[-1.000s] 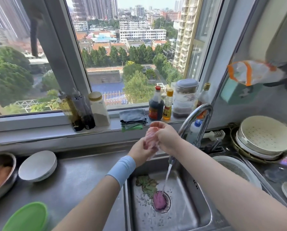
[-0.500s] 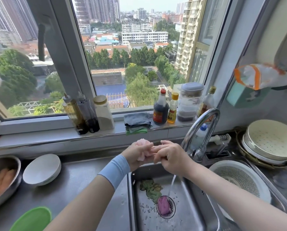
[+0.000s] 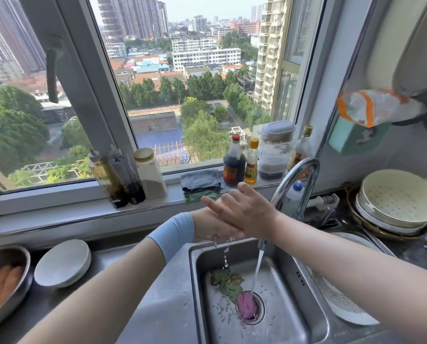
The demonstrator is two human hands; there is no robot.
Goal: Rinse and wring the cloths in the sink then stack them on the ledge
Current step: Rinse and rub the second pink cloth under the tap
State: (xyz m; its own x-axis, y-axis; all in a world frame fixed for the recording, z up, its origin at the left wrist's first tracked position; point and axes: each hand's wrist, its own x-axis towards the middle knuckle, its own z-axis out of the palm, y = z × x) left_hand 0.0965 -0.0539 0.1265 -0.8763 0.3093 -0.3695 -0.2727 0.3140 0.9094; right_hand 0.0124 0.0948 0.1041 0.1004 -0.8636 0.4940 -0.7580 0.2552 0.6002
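My right hand (image 3: 247, 209) lies across my left hand (image 3: 211, 228) above the back left corner of the steel sink (image 3: 304, 289), its fingers straight and pressing down. My left hand is mostly hidden beneath it; the pink cloth it held a moment ago is out of sight. Water drips from under the hands into the basin. The tap (image 3: 297, 181) runs a thin stream onto a second pink cloth (image 3: 246, 307) bunched in the drain. A crumpled green lump (image 3: 226, 281) lies beside it. Folded grey and green cloths (image 3: 199, 181) are stacked on the window ledge (image 3: 58, 214).
Sauce bottles (image 3: 234, 165) and stacked containers (image 3: 275, 150) flank the cloth pile; more bottles and a jar (image 3: 149, 173) stand further left. A white bowl (image 3: 63, 263) and a metal bowl (image 3: 3, 281) sit on the left counter. A white strainer (image 3: 344, 301) and stacked perforated dishes (image 3: 396, 202) are on the right.
My hands turned from end-to-end twisting to crossed: the right hand now lies over the left. The pink cloth between them has gone out of sight and drips fall.
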